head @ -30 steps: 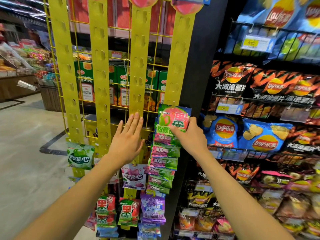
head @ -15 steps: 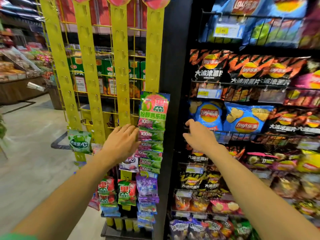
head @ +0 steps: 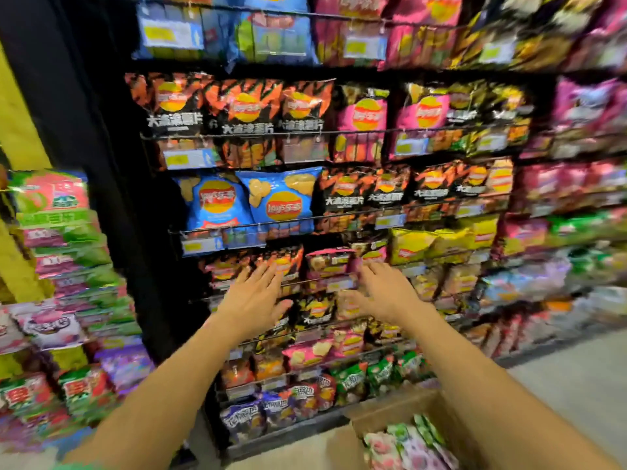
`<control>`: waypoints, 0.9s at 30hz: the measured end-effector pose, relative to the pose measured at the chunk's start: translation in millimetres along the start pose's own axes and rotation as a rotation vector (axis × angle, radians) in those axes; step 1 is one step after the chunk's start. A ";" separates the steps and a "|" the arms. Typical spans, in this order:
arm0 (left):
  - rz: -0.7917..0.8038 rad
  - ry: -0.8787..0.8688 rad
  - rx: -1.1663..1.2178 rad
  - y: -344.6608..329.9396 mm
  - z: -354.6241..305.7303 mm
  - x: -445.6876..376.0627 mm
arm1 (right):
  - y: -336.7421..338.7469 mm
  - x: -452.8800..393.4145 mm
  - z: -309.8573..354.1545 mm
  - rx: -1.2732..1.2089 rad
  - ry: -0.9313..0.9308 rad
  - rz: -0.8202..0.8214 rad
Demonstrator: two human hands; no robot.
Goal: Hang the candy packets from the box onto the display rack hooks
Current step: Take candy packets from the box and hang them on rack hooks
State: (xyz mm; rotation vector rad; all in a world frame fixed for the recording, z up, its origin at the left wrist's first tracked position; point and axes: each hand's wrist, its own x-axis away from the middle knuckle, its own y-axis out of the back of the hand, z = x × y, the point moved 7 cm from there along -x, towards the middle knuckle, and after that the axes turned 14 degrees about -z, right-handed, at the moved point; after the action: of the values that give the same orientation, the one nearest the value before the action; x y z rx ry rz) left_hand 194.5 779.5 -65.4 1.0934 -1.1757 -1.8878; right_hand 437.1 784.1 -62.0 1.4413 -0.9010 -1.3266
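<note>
Left hand [head: 252, 296] and right hand [head: 383, 293] spread, apart, above box [head: 380, 418]

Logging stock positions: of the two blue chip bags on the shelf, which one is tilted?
The right blue bag, beside the black bags; it leans with its top corner raised, while the left blue bag hangs roughly straight.

Candy packets [head: 54, 198] on left rack: glossy plastic film, shiny w/ glare. Chip bags [head: 278, 198]: same glossy foil-like plastic. Shelf rails [head: 237, 133]: thin dark metal wire. Box [head: 383, 418], near right: matt brown cardboard. Floor [head: 570, 388]: smooth, pale, slight sheen. Yellow strips [head: 17, 130]: matt plastic, prob.
</note>
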 end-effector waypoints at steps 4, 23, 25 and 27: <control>0.037 -0.160 0.033 -1.0 -110.9 -56.7 | 6.7 45.3 -104.3 0.058 -0.148 0.030; 0.126 -0.366 0.210 -105.3 -334.2 -231.4 | -42.2 100.4 -391.4 0.123 -0.474 0.222; 0.142 -0.354 0.220 -119.9 -342.5 -239.1 | -54.3 92.4 -406.9 0.128 -0.456 0.240; 0.170 -0.325 0.215 -136.0 -346.2 -247.3 | -67.6 80.0 -419.4 0.138 -0.429 0.249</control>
State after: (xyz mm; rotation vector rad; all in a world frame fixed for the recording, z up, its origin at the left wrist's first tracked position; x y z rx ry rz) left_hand 599.6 910.8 -200.3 0.7810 -1.6313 -1.8832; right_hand 856.9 793.6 -164.6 1.1141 -1.4275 -1.4273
